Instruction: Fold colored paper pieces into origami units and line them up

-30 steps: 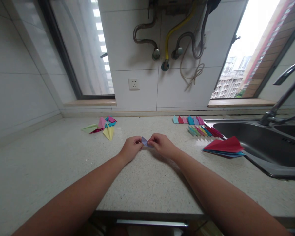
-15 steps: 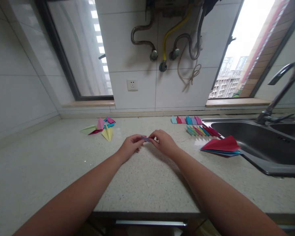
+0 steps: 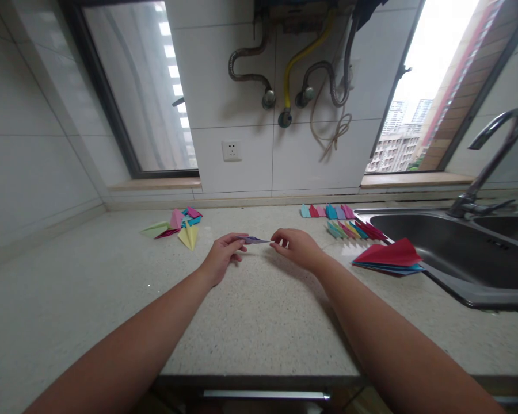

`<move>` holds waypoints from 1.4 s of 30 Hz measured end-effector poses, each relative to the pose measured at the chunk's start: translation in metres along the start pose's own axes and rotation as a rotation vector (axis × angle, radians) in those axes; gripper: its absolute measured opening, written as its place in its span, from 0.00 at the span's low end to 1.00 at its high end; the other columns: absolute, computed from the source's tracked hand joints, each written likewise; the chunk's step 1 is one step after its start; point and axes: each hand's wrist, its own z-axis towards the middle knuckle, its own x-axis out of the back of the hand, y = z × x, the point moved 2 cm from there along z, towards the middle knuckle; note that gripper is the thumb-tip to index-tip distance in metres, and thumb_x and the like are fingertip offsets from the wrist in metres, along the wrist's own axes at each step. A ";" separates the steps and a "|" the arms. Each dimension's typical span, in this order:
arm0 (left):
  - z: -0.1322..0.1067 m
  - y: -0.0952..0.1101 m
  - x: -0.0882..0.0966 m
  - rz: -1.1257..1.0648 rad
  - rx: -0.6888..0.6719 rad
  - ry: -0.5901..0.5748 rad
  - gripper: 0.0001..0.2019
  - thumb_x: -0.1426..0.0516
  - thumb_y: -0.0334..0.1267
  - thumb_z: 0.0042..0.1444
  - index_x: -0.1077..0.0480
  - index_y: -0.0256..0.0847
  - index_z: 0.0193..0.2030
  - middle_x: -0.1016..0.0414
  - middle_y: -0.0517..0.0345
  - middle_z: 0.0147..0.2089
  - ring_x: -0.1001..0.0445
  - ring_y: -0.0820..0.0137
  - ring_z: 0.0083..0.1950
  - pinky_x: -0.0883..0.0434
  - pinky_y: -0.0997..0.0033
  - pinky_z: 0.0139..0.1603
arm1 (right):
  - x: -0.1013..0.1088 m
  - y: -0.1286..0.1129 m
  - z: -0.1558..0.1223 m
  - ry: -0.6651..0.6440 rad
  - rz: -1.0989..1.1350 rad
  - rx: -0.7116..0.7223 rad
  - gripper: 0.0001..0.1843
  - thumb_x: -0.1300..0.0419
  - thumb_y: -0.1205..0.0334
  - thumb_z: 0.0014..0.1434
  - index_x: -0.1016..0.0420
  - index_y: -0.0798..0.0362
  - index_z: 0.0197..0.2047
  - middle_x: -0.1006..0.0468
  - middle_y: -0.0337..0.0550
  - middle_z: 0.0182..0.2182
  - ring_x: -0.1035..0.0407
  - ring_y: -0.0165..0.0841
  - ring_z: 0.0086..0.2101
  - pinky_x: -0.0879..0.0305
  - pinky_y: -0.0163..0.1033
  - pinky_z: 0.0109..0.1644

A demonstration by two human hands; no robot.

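A small purple folded paper (image 3: 255, 240) is held level above the counter, narrowing to a point on its right. My left hand (image 3: 223, 256) pinches its left end between thumb and fingers. At the pointed tip, the thumb and fingertips of my right hand (image 3: 297, 247) are closed. Off to the left lie several folded paper pieces, among them a yellow paper plane (image 3: 189, 235), a pale green one (image 3: 155, 229) and a pink one (image 3: 176, 218).
Right of my hands, small coloured folded papers stand in a back row (image 3: 327, 211) and a front row (image 3: 354, 230). A stack of red and blue folded paper (image 3: 388, 256) lies beside the steel sink (image 3: 453, 296). The counter (image 3: 259, 333) ends at its front edge near me.
My hands have moved apart, the left one leftward and the right one rightward. More of the purple folded paper shows between them, with its pointed tip now visible.
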 end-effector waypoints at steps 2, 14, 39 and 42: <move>0.000 -0.001 0.000 -0.012 0.000 0.001 0.17 0.36 0.43 0.51 0.23 0.39 0.48 0.22 0.48 0.44 0.28 0.70 0.39 0.33 0.78 0.25 | 0.000 -0.002 0.000 -0.006 -0.015 0.003 0.08 0.41 0.57 0.60 0.23 0.49 0.39 0.21 0.41 0.32 0.32 0.30 0.30 0.43 0.36 0.35; -0.001 0.000 0.000 -0.014 -0.012 -0.001 0.17 0.37 0.41 0.51 0.23 0.39 0.48 0.21 0.47 0.44 0.27 0.70 0.38 0.33 0.78 0.25 | 0.000 -0.013 -0.003 0.017 -0.036 0.043 0.08 0.42 0.57 0.62 0.23 0.49 0.39 0.21 0.41 0.32 0.32 0.30 0.30 0.44 0.37 0.36; 0.000 -0.001 0.001 -0.017 -0.033 0.013 0.18 0.37 0.39 0.51 0.24 0.38 0.50 0.22 0.45 0.47 0.28 0.70 0.39 0.33 0.78 0.26 | 0.003 -0.015 -0.005 0.134 -0.183 0.203 0.06 0.43 0.62 0.62 0.24 0.50 0.38 0.20 0.41 0.33 0.29 0.30 0.34 0.43 0.35 0.37; 0.000 -0.001 0.001 -0.019 -0.034 0.013 0.18 0.37 0.39 0.51 0.24 0.38 0.50 0.22 0.45 0.47 0.28 0.70 0.39 0.33 0.78 0.26 | 0.003 -0.016 -0.005 0.140 -0.208 0.220 0.06 0.43 0.63 0.62 0.24 0.50 0.37 0.20 0.40 0.33 0.29 0.30 0.35 0.42 0.34 0.38</move>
